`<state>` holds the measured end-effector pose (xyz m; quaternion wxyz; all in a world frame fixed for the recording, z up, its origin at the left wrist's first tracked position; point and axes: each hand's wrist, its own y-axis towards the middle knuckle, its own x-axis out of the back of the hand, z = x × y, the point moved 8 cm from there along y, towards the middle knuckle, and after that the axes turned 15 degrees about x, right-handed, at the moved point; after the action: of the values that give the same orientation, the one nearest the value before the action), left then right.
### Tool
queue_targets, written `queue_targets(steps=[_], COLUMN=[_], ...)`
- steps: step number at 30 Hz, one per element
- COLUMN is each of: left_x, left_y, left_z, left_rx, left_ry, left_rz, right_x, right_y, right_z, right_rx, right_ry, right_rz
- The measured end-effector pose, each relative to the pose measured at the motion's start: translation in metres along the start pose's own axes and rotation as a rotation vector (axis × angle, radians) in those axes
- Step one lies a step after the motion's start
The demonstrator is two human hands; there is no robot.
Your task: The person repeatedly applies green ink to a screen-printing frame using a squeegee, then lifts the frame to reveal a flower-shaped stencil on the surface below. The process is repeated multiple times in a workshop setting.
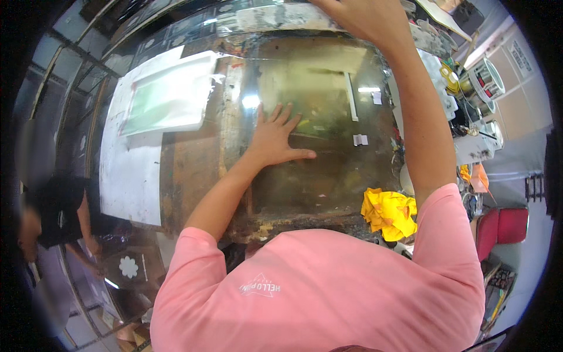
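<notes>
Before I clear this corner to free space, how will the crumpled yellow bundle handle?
The yellow bundle looks floppy, given its loose creases; probably light, its folds seeming thin; and unlikely to roll, being irregular.

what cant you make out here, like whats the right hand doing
All in the head view:
Right hand: fingers cut off by the top edge, so grip unclear.
Glossy work surface: partly hidden under the spread left hand.
Pale framed panel: fine detail washed out by glare.
</notes>
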<state>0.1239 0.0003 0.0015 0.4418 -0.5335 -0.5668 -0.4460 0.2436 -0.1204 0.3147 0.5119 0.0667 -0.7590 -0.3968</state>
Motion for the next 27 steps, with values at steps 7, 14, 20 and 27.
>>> queue_targets(steps=[7,14,20,27], left_x=[-0.026,-0.028,-0.026,-0.026], left_y=[0.046,0.032,0.029,0.027], left_z=[-0.101,-0.131,-0.132,-0.134], left_rx=[0.012,-0.04,-0.078,-0.11], left_ry=[0.007,-0.061,-0.101,-0.102], left_rz=[-0.08,-0.152,-0.186,-0.222], right_x=[-0.001,-0.003,0.005,0.005], right_y=[0.005,0.01,0.014,0.012], right_z=[-0.007,-0.014,-0.009,-0.01], right_rx=[-0.006,0.026,0.033,-0.005], right_ry=[0.045,0.008,-0.007,0.036], right_rz=[0.019,-0.032,-0.021,0.053])
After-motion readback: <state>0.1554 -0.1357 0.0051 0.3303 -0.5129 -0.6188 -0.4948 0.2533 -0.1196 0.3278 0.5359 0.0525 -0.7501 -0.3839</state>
